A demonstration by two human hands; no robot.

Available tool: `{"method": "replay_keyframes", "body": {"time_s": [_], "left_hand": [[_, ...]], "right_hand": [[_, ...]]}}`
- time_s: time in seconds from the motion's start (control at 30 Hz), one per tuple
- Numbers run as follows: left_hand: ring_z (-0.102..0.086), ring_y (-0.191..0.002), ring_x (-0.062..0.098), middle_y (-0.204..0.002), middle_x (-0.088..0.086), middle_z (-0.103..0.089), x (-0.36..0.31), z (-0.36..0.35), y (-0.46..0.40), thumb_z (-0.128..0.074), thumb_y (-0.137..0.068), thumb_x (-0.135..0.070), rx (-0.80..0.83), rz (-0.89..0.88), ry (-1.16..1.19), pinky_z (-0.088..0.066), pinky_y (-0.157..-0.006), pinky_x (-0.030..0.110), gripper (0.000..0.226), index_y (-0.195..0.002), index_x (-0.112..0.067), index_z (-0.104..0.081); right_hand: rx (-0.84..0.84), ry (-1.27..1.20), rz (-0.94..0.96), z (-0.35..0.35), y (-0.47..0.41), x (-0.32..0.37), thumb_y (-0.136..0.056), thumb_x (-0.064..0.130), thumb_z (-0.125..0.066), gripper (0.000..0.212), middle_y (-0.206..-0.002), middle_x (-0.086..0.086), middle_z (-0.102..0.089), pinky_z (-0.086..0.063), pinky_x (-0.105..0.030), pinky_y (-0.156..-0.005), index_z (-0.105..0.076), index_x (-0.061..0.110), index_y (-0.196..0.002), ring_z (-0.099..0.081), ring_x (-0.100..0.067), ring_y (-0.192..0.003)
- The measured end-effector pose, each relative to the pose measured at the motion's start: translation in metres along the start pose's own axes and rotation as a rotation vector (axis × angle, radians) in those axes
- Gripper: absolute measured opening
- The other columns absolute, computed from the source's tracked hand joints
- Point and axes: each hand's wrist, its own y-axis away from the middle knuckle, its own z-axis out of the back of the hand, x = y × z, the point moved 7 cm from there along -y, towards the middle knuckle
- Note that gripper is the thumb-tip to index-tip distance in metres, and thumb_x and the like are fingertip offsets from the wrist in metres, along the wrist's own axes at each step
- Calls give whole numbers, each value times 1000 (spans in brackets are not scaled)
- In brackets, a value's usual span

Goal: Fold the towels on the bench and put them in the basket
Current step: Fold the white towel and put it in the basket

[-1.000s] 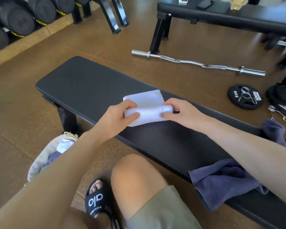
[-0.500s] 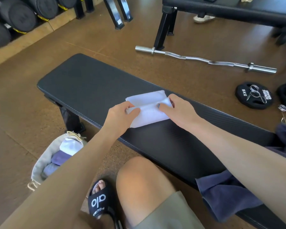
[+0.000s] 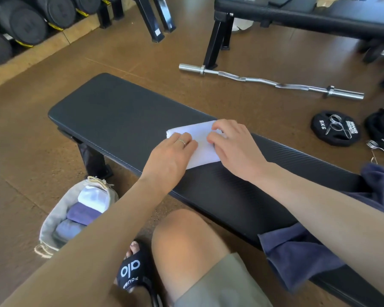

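While I scan from the left, the basket (image 3: 53,220) sits on the floor near the bench's left leg, w/ a white folded towel at its far end and two purplish ones (image 3: 82,214) nearer me. Next comes the black bench (image 3: 120,120), running from far left to near right. At its middle lies the white towel (image 3: 200,145), folded into a small rectangle, flat on the pad. My left hand (image 3: 171,156) rests on the towel's left part, fingers fairly straight, pressing down, nothing grasped; a ring shows on one finger. My right hand (image 3: 233,147) covers the right part, fingertips bent onto the cloth; whether they pinch a fold or only press I can't tell, prob. pressing. Further right, a dark blue towel (image 3: 297,255) lies unfolded on the bench's near right end, draping over its near edge, partly under my right forearm. On the floor beyond, far right: a curl bar (image 3: 273,83) and a 5 kg plate (image 3: 335,131).
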Motion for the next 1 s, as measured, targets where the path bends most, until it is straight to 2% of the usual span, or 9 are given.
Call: {"method": "replay_keyframes", "body": {"time_s": [0.07,0.17,0.27,0.4,0.5,0.6,0.67,0.8,1.0], "left_hand": [[-54,-82,25,-96,4,-59,1,0,7,-62,-85,-9,-18,-19,39,-49,-59,35,6,-91,-9,-61],[-58,-101,26,-116,5,-63,5,-4,16,-66,-86,-38,70,-27,68,-54,-79,35,42,-113,-7,-62],[-60,-106,28,-119,9,-64,5,-9,18,-74,-79,-26,85,-36,26,-54,-90,37,52,-123,-2,-61],[-66,-96,30,-107,10,-69,6,-7,13,-69,-67,-3,54,-48,-14,-57,-79,35,52,-118,1,-65],[-63,-85,31,-96,6,-65,13,-6,9,-67,-70,-5,114,43,34,-51,-57,36,50,-119,-4,-62],[-61,-85,33,-100,4,-64,29,-1,4,-60,-83,-19,160,180,220,-54,-66,43,46,-129,-15,-54],[-60,-82,28,-96,-2,-64,43,-4,4,-56,-85,-27,207,281,437,-53,-74,43,39,-124,-24,-52],[-61,-87,17,-93,-2,-65,65,-16,8,-54,-85,-26,248,522,753,-52,-78,36,29,-112,-36,-59],[-54,-92,23,-96,10,-58,73,-26,3,-49,-93,-26,310,705,770,-39,-70,29,16,-89,-16,-60]], "right_hand": [[57,61,145,0,2,5,-87,-4,-55,23,-112,-7,-62,-45,-43,-93,-65,9,-103,-58,-33,-102],[160,23,170,2,4,-5,-91,14,-55,30,-129,-6,-63,-41,-40,-106,-66,9,-119,-58,-28,-118],[304,44,153,-5,7,-15,-86,27,-68,51,-142,-4,-56,-33,-36,-114,-59,12,-133,-50,-24,-131],[285,-58,93,-3,-5,-17,-82,18,-72,47,-126,1,-64,-42,-35,-101,-62,16,-128,-58,-23,-113],[361,-128,-45,0,-16,-20,-82,22,-64,25,-87,18,-61,-48,-30,-75,-58,40,-98,-55,-18,-84],[489,-323,-256,1,-20,-29,-82,25,-60,19,-89,12,-66,-53,-35,-70,-63,37,-96,-62,-15,-84],[505,-419,-339,3,-22,-31,-84,24,-56,20,-98,6,-68,-55,-44,-81,-67,26,-101,-64,-18,-94],[550,-617,-498,-9,-26,-36,-89,28,-58,25,-112,9,-66,-50,-37,-92,-66,28,-113,-60,-14,-107],[468,-659,-556,-19,-37,-48,-91,50,-58,25,-94,6,-61,-38,-30,-71,-58,27,-100,-54,-11,-83]]}}
